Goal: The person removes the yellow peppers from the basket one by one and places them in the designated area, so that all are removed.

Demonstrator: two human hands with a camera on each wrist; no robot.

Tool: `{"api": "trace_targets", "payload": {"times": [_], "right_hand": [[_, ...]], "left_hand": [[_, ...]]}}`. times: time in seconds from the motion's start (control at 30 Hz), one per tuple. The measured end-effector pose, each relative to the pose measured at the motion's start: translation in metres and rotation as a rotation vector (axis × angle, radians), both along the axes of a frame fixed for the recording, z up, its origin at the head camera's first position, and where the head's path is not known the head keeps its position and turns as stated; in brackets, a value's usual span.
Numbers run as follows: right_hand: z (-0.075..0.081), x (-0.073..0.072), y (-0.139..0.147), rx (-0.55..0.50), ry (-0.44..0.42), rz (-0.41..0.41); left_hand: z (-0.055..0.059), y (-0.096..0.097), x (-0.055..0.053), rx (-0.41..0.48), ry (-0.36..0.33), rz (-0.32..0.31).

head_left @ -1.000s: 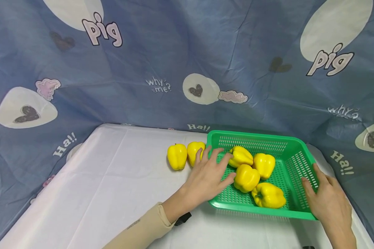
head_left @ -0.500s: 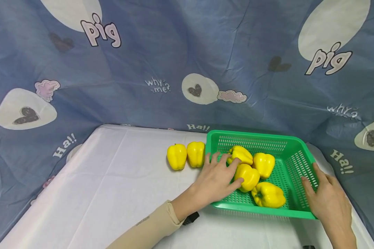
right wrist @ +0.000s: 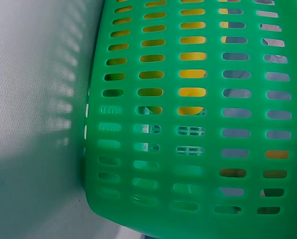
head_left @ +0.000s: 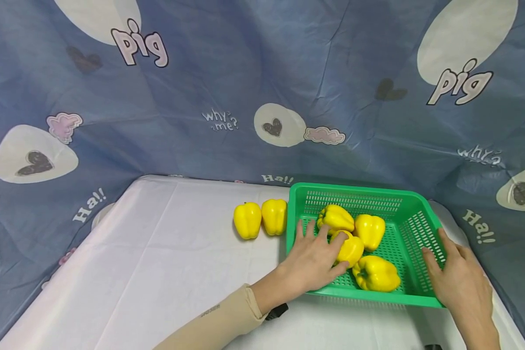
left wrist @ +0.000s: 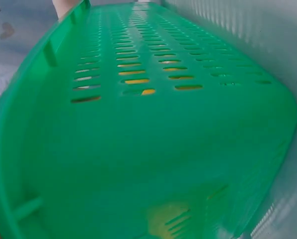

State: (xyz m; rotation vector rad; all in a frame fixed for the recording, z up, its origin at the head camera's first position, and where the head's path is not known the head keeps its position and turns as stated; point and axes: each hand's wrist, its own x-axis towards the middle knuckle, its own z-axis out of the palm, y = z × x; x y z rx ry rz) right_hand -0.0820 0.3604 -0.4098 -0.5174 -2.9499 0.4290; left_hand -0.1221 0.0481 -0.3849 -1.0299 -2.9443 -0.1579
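A green plastic basket (head_left: 354, 293) with slotted walls stands on the right of the white table. Several yellow bell peppers lie inside it, including a back left one (head_left: 336, 218), one beside it (head_left: 370, 232) and a front one (head_left: 376, 274). My left hand (head_left: 312, 260) reaches over the basket's left rim, fingers spread around the middle bell pepper (head_left: 350, 250), thumb near its lower side. My right hand (head_left: 461, 277) grips the basket's right rim, thumb inside. In the left wrist view, the basket's outer wall (left wrist: 138, 134) hides the left fingers. The right wrist view shows another slotted wall (right wrist: 203, 164).
Two more yellow bell peppers, one on the left (head_left: 247, 220) and one near the basket (head_left: 274, 217), rest on the white tablecloth (head_left: 166, 253). A blue printed cloth (head_left: 192, 87) hangs behind the table.
My left hand has moved rightward and slightly down, from above the basket's left rim to the middle bell pepper. The right hand stays on the basket's right rim.
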Motion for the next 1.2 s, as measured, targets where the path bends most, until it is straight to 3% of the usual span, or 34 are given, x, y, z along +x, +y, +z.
{"api": "trace_targets", "payload": {"times": [0.77, 1.03, 1.2], "right_hand": [[0.0, 0.0, -0.001, 0.005, 0.001, -0.01], [0.0, 0.0, -0.001, -0.002, -0.007, -0.007], [0.0, 0.0, -0.001, 0.0, 0.005, -0.003]], "left_hand": [[-0.003, 0.012, -0.006, -0.079, -0.145, -0.082], [-0.005, 0.014, -0.01, -0.093, -0.143, -0.081], [-0.005, 0.015, -0.01, -0.107, -0.092, -0.08]]}}
